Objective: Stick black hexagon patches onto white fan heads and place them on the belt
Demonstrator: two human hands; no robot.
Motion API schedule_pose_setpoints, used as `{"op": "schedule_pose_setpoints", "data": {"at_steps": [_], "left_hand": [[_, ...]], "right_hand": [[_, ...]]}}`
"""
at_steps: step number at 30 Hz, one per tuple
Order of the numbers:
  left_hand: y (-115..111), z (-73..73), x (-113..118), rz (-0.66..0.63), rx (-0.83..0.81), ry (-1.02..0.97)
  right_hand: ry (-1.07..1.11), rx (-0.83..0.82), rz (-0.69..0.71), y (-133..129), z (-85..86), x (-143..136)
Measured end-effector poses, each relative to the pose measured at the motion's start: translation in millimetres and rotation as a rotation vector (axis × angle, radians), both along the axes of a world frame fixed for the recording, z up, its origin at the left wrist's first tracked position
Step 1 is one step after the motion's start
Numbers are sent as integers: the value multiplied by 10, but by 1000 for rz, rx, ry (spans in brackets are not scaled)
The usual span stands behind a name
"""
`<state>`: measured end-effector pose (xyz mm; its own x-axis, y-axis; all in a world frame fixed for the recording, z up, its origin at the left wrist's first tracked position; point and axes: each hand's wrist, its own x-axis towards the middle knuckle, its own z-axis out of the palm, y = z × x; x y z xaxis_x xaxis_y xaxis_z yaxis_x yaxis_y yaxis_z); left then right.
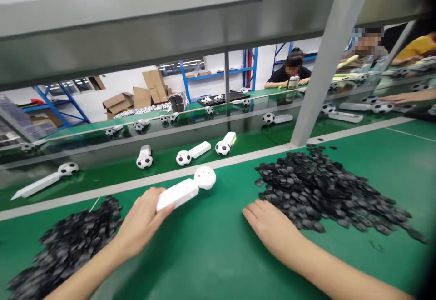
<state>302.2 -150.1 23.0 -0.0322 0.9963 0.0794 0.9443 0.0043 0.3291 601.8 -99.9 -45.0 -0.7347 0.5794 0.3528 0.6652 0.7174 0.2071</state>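
Observation:
In my left hand is a white handheld device with a long block-shaped handle and a round head. My fingers and thumb close around the handle's near end, and the plain white head points away to the right. My right hand is low over the green tabletop, at the near left edge of a large pile of small flat black pieces. Its fingers are together and bent downward; what is under the fingertips is hidden. A second pile of black pieces lies beside my left forearm.
Beyond a pale strip, a green conveyor belt carries several white devices with football-patterned heads. A slanted grey post and an overhead beam stand in front. Across the line sits a person; another person's hand reaches in at right.

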Motion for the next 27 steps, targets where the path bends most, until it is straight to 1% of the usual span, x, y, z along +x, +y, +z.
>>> {"op": "schedule_pose_setpoints", "data": {"at_steps": [2,4,6,7,9,12,15,17,19,21,24,27], "left_hand": [[-263,-121,50,-8,-28,19],[-444,-193,56,-10,-70,31],[-528,-199,61,-32,-98,33],[-528,-181,79,-54,-98,30],[-447,-123,161,-111,-74,17],[-168,-61,373,-185,-45,-23],[125,-101,574,-233,-78,-104],[227,-165,662,-246,-109,-145],[239,-221,716,-248,-122,-165],[194,-249,748,-249,-130,-180],[125,-255,776,-262,-146,-192],[110,-266,790,-267,-140,-205]], "right_hand": [[-32,-32,-21,1,32,-6],[-15,-117,-44,29,87,-2],[74,-243,-57,75,182,-8],[140,-316,-49,101,242,-22],[298,-452,5,146,363,-77],[516,-562,116,168,478,-199],[673,-569,171,133,451,-285],[732,-583,172,91,386,-301],[751,-624,175,43,329,-300],[741,-656,208,-2,300,-307],[695,-639,270,-55,298,-352],[664,-608,288,-91,296,-408]]}}
